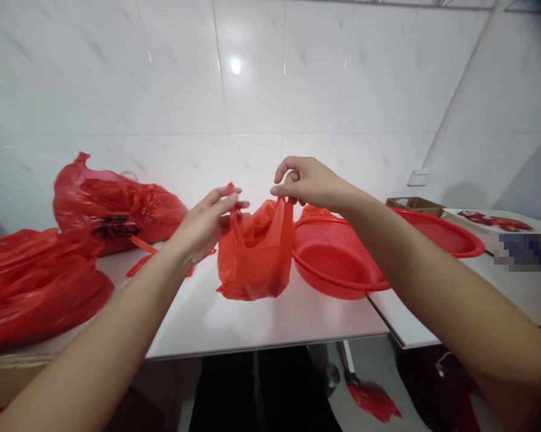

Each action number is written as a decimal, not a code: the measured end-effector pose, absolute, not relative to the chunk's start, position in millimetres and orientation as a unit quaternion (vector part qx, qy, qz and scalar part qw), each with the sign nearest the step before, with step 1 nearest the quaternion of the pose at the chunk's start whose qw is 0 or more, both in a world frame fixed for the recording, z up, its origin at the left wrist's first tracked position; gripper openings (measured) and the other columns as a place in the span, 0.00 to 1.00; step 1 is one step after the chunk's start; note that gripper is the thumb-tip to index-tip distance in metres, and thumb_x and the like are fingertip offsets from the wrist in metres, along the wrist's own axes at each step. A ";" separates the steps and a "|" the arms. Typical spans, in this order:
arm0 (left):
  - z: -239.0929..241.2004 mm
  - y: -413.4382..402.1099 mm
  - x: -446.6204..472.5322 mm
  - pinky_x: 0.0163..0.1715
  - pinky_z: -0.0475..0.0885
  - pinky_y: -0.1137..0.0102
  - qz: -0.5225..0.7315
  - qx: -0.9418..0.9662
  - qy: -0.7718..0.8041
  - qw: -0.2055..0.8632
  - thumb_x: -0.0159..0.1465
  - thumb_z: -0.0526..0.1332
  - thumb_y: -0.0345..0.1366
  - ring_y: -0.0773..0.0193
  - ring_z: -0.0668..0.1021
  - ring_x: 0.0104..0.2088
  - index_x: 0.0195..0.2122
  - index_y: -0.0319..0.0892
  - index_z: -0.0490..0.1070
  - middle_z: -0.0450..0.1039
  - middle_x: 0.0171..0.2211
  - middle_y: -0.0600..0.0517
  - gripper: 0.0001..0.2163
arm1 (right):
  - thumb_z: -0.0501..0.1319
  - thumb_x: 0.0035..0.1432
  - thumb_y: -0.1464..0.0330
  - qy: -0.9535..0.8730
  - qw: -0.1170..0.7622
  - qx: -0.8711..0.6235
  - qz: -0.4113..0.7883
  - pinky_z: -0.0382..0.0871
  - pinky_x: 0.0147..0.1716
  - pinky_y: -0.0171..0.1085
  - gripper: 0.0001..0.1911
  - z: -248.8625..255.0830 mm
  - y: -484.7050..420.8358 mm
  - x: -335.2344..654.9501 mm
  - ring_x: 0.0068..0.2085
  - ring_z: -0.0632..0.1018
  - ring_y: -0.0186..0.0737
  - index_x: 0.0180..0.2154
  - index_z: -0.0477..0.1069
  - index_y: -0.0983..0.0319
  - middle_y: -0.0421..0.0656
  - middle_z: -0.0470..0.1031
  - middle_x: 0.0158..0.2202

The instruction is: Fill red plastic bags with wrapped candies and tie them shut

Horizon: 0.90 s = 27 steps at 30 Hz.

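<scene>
Bag [256, 273] front and centre, red and thin, upright just above or on the white table [184, 333]; I can't tell whether its base touches! Left hand [207, 221] has the left-hand handle, fingers closed around it, a tip of plastic poking up above them. Over to the right hand [310, 180], a little higher: thumb and fingertips in a narrow pinch on the other handle, drawing it up taut. Between them the mouth gapes, crumpled red plastic showing inside.

Out on the left, a big bag [121, 207] with black lettering leans near the tiled wall [171, 78], another red bag [31, 288] slumped in front of it. Right beside the action sits a red basket [328, 287], partly behind the right forearm, with a second basket [445, 234] farther right and a cardboard box [417, 207] behind that one.
</scene>
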<state>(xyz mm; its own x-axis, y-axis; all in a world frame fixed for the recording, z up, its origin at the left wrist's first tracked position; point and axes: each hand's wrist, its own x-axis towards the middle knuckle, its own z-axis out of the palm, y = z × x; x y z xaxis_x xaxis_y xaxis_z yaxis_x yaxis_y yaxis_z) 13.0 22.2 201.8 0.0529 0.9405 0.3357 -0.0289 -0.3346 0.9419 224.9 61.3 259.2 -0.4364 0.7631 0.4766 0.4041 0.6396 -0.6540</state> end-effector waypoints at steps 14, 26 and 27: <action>184.9 29.3 22.5 0.23 0.59 0.72 0.325 0.662 0.483 0.472 0.61 0.56 0.54 0.71 0.60 0.21 0.33 0.40 0.69 0.61 0.23 0.57 0.19 | 0.56 0.54 0.75 -0.812 0.395 -0.256 0.345 0.69 0.33 0.34 0.11 186.7 66.6 196.5 0.34 0.75 0.32 0.40 0.64 0.60 0.39 0.73 0.35; 172.9 32.7 6.4 0.36 0.70 0.66 0.299 0.708 0.422 0.481 0.63 0.57 0.49 0.62 0.76 0.30 0.31 0.40 0.74 0.75 0.27 0.50 0.17 | 0.59 0.57 0.72 -0.761 0.451 -0.192 0.425 0.65 0.31 0.34 0.07 142.5 27.1 198.7 0.31 0.70 0.31 0.38 0.63 0.59 0.37 0.68 0.31; 172.7 32.0 4.8 0.38 0.69 0.66 0.287 0.724 0.427 0.460 0.62 0.58 0.48 0.62 0.76 0.31 0.32 0.40 0.75 0.75 0.26 0.51 0.16 | 0.58 0.58 0.70 -0.753 0.463 -0.205 0.420 0.65 0.32 0.34 0.05 138.3 27.9 197.6 0.31 0.70 0.32 0.38 0.63 0.59 0.37 0.69 0.31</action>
